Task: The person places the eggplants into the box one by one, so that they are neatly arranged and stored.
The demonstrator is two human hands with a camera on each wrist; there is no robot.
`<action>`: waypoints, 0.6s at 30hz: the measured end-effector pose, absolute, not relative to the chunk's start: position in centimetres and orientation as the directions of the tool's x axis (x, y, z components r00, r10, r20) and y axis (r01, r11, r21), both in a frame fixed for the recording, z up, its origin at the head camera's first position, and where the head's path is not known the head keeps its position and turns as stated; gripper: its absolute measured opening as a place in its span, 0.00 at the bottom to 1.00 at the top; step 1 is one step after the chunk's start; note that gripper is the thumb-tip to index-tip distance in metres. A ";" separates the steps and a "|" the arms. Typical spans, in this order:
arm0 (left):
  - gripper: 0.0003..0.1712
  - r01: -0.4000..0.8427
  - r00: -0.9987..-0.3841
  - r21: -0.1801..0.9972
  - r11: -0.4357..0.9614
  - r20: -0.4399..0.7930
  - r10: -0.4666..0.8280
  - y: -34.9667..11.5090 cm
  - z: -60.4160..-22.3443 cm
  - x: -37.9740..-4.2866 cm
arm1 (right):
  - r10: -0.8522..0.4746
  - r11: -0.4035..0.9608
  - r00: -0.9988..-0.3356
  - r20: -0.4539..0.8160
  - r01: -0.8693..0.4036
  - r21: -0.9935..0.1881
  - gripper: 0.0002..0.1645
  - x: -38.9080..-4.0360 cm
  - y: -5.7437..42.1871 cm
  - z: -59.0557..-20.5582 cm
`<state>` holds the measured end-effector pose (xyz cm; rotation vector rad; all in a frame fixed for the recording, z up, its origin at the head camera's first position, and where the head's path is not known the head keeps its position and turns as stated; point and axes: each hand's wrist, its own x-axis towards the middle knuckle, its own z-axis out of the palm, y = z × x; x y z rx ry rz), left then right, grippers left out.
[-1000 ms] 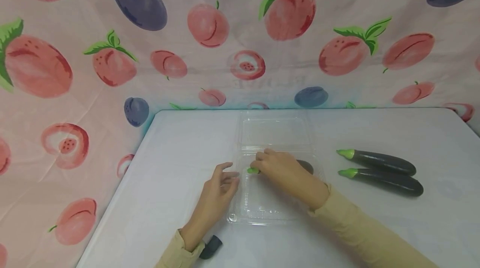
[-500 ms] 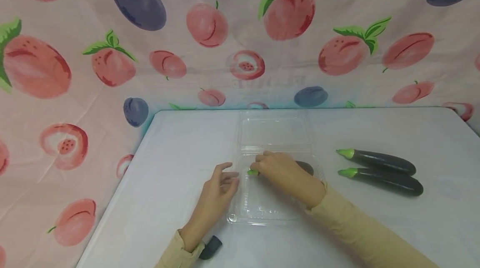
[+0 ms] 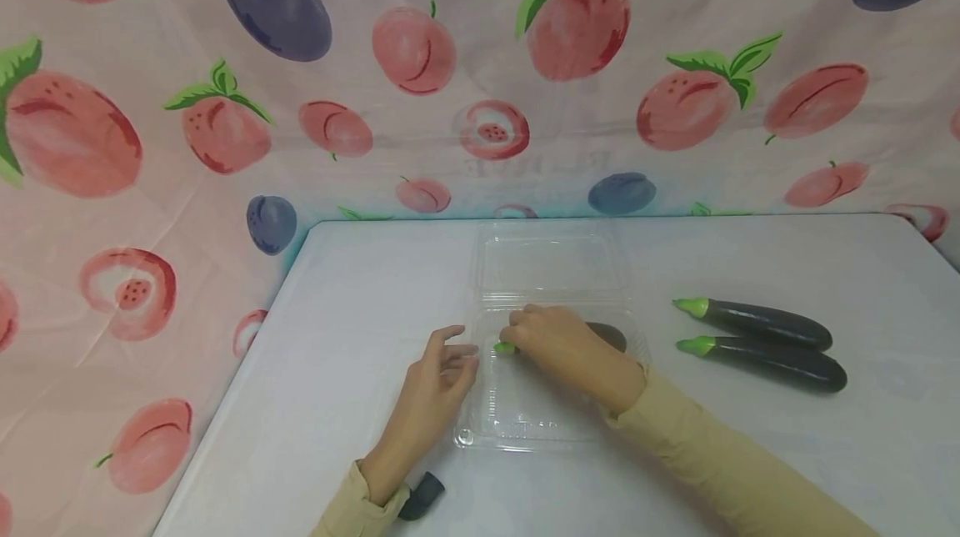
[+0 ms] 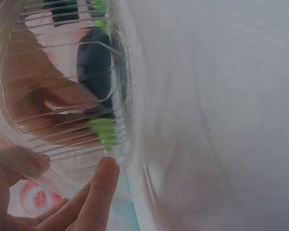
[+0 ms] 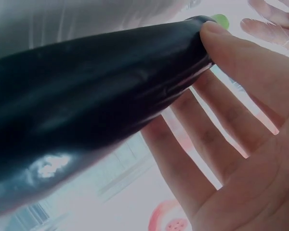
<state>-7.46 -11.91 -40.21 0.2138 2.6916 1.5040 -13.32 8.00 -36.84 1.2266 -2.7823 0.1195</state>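
A clear plastic clamshell box lies with its lid folded back toward the far edge of the table. Inside its base is an eggplant with a green stem end pointing left. My right hand holds it near the stem, thumb on one side and fingers on the other; in the head view the hand covers much of it. At the box's left side, my left hand has loosely bent fingers; the left wrist view puts a fingertip against or very near the ribbed wall.
Two more eggplants, an upper one and a lower one, lie side by side right of the box. By the left sleeve sits a small black object. A fruit-print cloth hangs behind the white table.
My right hand and forearm have shifted slightly left and toward me, and the eggplant's stem end sits a little nearer. The left hand and the other eggplants have stayed put.
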 end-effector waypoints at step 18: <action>0.26 0.098 -0.989 0.847 0.522 0.027 0.143 -11.9 -40.3 -7.5 | -0.743 0.663 -0.657 0.128 -0.749 0.006 0.10 -13.3 8.0 -37.3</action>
